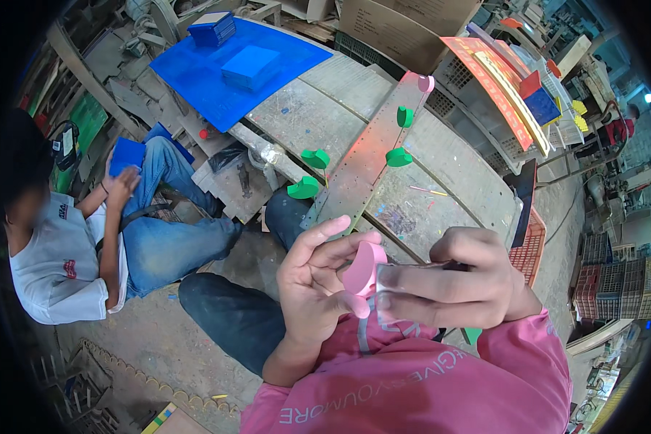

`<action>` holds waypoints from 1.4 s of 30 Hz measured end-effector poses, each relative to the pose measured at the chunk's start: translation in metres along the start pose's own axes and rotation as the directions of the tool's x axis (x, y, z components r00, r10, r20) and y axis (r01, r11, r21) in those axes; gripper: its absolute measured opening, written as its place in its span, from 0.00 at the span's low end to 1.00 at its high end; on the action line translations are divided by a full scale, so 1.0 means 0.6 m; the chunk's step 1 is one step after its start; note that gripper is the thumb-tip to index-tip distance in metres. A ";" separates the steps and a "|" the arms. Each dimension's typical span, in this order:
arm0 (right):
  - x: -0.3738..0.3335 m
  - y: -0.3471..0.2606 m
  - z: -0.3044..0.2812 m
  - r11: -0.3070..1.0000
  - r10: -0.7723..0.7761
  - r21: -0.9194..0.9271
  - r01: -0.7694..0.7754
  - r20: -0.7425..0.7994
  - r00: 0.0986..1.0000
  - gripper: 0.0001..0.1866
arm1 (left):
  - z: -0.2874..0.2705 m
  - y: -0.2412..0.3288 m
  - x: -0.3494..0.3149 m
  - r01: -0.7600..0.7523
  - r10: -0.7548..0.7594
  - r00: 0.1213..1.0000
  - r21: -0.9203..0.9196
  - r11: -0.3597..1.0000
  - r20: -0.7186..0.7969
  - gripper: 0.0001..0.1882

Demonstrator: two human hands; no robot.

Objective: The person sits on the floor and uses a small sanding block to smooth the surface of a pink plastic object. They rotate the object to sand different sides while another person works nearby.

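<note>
My left hand pinches a pink crescent-shaped piece between thumb and fingers in front of my chest. My right hand is closed, its fingers pointing left against the side of that piece. Between those fingertips and the pink piece shows a thin pale piece; its kind cannot be made out. Just beyond my hands, a long narrow board with rows of small holes lies across the table. Several green curved pieces stand on thin pins along it, with a pink piece at its far end.
The worn wooden table carries a blue sheet with blue blocks. A pencil lies right of the board. At left a seated co-worker handles a blue block. Crates and cardboard boxes stand around.
</note>
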State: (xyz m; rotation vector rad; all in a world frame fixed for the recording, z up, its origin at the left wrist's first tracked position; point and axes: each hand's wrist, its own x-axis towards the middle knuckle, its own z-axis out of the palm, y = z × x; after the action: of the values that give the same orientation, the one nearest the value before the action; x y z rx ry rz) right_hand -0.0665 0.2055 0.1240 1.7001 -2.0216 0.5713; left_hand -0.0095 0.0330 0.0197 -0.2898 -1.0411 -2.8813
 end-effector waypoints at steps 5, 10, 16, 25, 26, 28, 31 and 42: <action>-0.001 0.007 -0.006 0.982 0.115 -0.154 -0.112 0.012 0.993 0.13 | 0.000 -0.001 -0.001 -0.015 0.015 0.999 0.006 1.000 -0.031 0.48; 0.000 -0.001 0.001 1.000 0.002 -0.008 -0.001 0.046 0.999 0.14 | 0.005 0.006 -0.002 0.031 -0.031 0.997 -0.004 1.000 -0.065 0.48; -0.002 0.011 -0.002 0.988 0.146 -0.040 -0.146 -0.010 0.989 0.11 | -0.001 0.003 0.000 -0.028 0.029 0.999 -0.040 0.999 0.030 0.44; -0.009 -0.003 0.011 0.989 0.126 0.079 -0.127 0.020 0.992 0.11 | 0.004 0.008 0.002 -0.055 0.050 0.995 0.052 0.997 0.092 0.35; -0.010 -0.004 0.011 0.990 0.124 0.066 -0.125 0.022 0.992 0.11 | -0.001 0.004 0.003 -0.104 0.091 0.989 0.110 0.988 0.118 0.35; -0.009 -0.006 0.014 0.990 0.114 0.086 -0.112 -0.019 0.993 0.14 | -0.008 0.001 0.004 -0.151 0.130 0.981 0.147 0.978 0.146 0.34; -0.012 -0.008 0.019 0.992 0.091 0.093 -0.086 -0.052 0.994 0.15 | -0.009 0.001 0.001 -0.145 0.123 0.979 0.134 0.980 0.162 0.32; -0.015 0.019 0.020 0.970 0.231 0.090 -0.227 -0.036 0.972 0.16 | 0.005 0.001 0.001 -0.119 0.114 0.991 0.075 0.990 0.068 0.31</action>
State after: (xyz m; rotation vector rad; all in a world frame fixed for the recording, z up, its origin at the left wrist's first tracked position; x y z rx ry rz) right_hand -0.0772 0.2081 0.1086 1.4934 -2.2046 0.7772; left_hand -0.0094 0.0341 0.0224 -0.4245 -1.1053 -2.7368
